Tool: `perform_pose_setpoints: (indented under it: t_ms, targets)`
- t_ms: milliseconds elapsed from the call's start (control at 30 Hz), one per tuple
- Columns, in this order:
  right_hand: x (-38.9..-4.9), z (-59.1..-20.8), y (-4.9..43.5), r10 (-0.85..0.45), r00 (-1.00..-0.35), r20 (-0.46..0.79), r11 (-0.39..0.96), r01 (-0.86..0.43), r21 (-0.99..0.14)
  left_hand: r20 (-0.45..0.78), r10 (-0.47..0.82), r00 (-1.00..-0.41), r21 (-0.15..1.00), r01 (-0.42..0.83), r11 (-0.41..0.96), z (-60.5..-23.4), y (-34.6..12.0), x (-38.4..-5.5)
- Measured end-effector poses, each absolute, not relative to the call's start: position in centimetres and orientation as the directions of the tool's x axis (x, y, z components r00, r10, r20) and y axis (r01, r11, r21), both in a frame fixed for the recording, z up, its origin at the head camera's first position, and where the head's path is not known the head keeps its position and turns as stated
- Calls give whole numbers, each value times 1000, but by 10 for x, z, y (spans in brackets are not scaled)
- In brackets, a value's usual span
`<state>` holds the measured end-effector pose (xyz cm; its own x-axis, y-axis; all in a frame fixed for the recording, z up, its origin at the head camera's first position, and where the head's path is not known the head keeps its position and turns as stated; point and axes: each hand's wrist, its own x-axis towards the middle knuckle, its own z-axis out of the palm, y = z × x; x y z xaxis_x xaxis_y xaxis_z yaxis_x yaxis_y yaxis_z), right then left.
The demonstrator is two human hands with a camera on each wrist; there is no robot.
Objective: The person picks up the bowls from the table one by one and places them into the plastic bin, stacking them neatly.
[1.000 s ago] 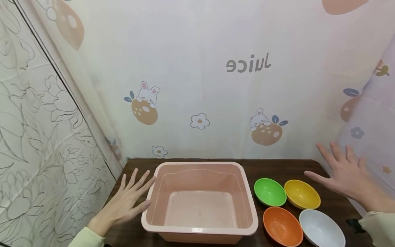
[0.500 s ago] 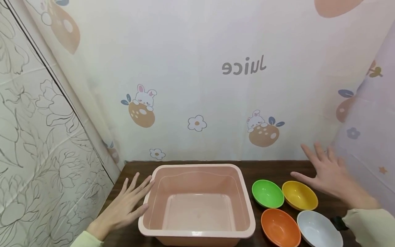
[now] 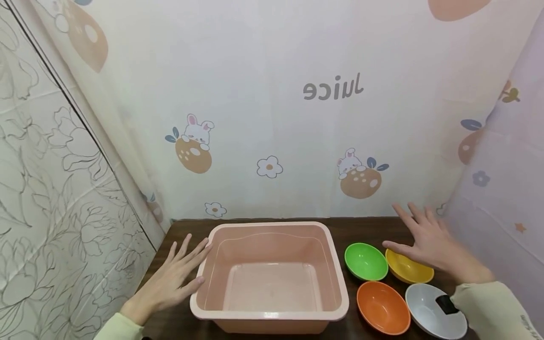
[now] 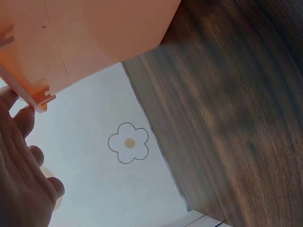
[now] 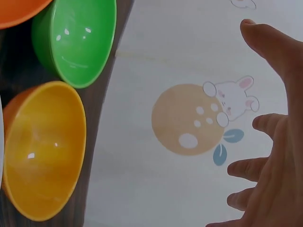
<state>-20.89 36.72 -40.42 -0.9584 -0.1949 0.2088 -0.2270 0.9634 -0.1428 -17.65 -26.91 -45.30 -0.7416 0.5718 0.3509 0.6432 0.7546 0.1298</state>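
A printed cloth (image 3: 272,108) hangs behind the dark wooden table (image 3: 365,229). On it sits a pink tub (image 3: 272,315). The person's left hand (image 3: 170,278), fingers spread, touches the tub's left rim; the right hand (image 3: 433,243) is spread in the air near the yellow bowl (image 3: 408,270). Right of the tub cluster the white bowl (image 3: 425,307), orange bowl (image 3: 383,308), that yellow one and the green bowl (image 3: 366,262).

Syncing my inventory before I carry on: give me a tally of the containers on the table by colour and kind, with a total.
Green bowl: 1
Yellow bowl: 1
Orange bowl: 1
White bowl: 1
Pink basin: 1
Total: 5 containers
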Motion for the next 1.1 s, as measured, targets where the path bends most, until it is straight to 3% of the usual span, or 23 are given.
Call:
perform_pose_setpoints:
  t_ms: [167, 467, 833, 1100]
  targets:
    - [-213, -409, 356, -207, -964, 169, 962, -232, -146, 343, 557, -756, 157, 631, 760, -451, -267, -177]
    - [-220, -421, 336, -235, -950, 206, 951, -268, -154, 339, 555, -759, 190, 633, 750, -449, -266, -179]
    - [-231, -446, 309, -313, -929, 196, 917, -349, -192, 372, 552, -747, 173, 640, 749, -454, -274, -173]
    - [-230, -458, 301, -309, -943, 127, 916, -330, -228, 348, 544, -763, 209, 629, 749, -454, -268, -175]
